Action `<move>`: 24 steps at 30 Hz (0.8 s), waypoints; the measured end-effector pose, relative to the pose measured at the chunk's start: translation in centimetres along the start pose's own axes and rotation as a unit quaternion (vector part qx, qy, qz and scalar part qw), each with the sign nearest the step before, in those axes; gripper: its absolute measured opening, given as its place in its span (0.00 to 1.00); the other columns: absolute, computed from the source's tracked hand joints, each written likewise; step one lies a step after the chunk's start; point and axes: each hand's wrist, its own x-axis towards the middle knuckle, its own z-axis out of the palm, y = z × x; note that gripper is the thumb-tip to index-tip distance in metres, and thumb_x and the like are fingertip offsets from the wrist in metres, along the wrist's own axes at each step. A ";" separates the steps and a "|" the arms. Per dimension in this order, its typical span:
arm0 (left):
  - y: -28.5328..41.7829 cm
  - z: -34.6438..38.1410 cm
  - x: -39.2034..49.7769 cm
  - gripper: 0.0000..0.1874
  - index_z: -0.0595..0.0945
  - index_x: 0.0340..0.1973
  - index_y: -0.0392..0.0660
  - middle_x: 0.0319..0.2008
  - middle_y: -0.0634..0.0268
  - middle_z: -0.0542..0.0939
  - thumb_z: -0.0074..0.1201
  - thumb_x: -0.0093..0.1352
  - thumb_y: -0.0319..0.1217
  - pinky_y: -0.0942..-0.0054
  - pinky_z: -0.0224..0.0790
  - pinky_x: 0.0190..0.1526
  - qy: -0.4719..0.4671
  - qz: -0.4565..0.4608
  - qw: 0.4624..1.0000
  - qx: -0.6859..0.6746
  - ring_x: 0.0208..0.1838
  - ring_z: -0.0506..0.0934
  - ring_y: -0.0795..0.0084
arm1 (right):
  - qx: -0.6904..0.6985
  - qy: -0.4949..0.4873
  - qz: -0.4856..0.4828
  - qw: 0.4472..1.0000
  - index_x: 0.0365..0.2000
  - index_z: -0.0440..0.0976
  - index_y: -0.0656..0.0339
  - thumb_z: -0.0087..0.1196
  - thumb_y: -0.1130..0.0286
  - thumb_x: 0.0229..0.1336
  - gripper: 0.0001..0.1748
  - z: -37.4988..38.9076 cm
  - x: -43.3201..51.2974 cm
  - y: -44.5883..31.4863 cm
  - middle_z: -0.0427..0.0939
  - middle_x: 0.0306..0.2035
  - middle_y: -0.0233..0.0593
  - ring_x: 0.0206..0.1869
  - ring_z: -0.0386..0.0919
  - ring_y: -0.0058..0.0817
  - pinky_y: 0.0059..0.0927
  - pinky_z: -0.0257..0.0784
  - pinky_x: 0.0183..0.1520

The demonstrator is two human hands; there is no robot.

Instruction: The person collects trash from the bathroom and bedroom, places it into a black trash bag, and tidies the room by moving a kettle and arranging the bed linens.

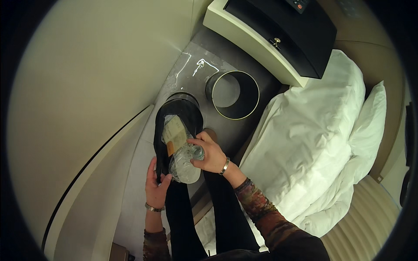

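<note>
My left hand grips the near edge of a black plastic bag, thumb on one side and fingers on the other. The bag gapes open above my legs. Crumpled clear plastic packaging and a cream paper piece with an orange-brown patch lie in its mouth. At the bag's right side, my right hand holds a clear bottle or similar vessel by its round end. Most of that vessel is hard to tell from the clear packaging around it.
A round black waste bin with a pale rim stands on the grey floor. Beyond it is a curved cabinet with a key and a remote control. A bed with a white duvet flanks me on the right, a beige wall on the left.
</note>
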 end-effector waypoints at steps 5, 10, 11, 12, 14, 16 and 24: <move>3.5 -0.2 -2.8 0.36 0.68 0.64 0.45 0.31 0.71 0.68 0.61 0.60 0.20 0.83 0.62 0.33 -0.027 0.075 0.992 0.096 0.30 0.64 0.81 | 0.007 0.049 -0.025 0.998 0.49 0.74 0.63 0.65 0.70 0.35 0.33 -1.4 -1.5 -2.7 0.67 0.42 0.44 0.45 0.72 0.42 0.34 0.70 0.49; 5.9 0.1 -5.8 0.37 0.73 0.60 0.50 0.39 0.59 0.69 0.70 0.54 0.34 0.66 0.71 0.39 -0.071 0.098 0.917 0.379 0.37 0.73 0.63 | 0.037 0.049 -0.005 0.998 0.49 0.73 0.64 0.65 0.71 0.35 0.33 -2.8 -3.8 -6.0 0.67 0.42 0.44 0.46 0.70 0.39 0.31 0.69 0.51; 6.3 0.0 -6.5 0.38 0.73 0.59 0.50 0.40 0.58 0.69 0.71 0.53 0.36 0.63 0.71 0.39 -0.081 0.104 0.897 0.421 0.38 0.74 0.60 | 0.039 0.051 -0.026 0.998 0.49 0.73 0.64 0.64 0.70 0.36 0.33 -3.0 -4.4 -6.8 0.67 0.42 0.44 0.45 0.71 0.40 0.32 0.70 0.50; 6.8 -0.2 -7.3 0.43 0.71 0.61 0.53 0.42 0.56 0.68 0.72 0.50 0.40 0.58 0.72 0.41 -0.099 0.065 0.868 0.482 0.42 0.75 0.54 | 0.042 0.049 -0.042 0.997 0.49 0.73 0.63 0.64 0.70 0.36 0.33 -3.2 -4.8 -7.5 0.67 0.43 0.44 0.44 0.72 0.41 0.33 0.71 0.48; 7.5 -1.0 -8.8 0.45 0.68 0.63 0.55 0.43 0.55 0.68 0.72 0.51 0.41 0.59 0.73 0.42 -0.132 0.023 0.835 0.534 0.41 0.76 0.53 | 0.054 0.035 -0.056 0.996 0.49 0.73 0.64 0.63 0.69 0.37 0.32 -3.6 -5.6 -8.9 0.67 0.43 0.43 0.44 0.73 0.40 0.32 0.72 0.47; 7.9 -1.8 -10.2 0.47 0.64 0.65 0.60 0.44 0.54 0.67 0.72 0.51 0.40 0.60 0.74 0.42 -0.151 -0.019 0.804 0.574 0.41 0.77 0.52 | 0.068 0.021 -0.073 0.995 0.49 0.73 0.65 0.63 0.69 0.37 0.33 -3.9 -6.5 -10.3 0.67 0.43 0.43 0.44 0.73 0.39 0.32 0.71 0.48; 5.8 -5.6 -14.0 0.31 0.75 0.57 0.60 0.45 0.51 0.79 0.64 0.58 0.34 0.62 0.76 0.37 -0.032 0.077 0.825 0.560 0.34 0.81 0.55 | 0.095 -0.070 -0.094 0.989 0.51 0.73 0.65 0.64 0.68 0.36 0.34 -3.0 -9.8 -15.0 0.67 0.46 0.44 0.46 0.72 0.39 0.31 0.70 0.48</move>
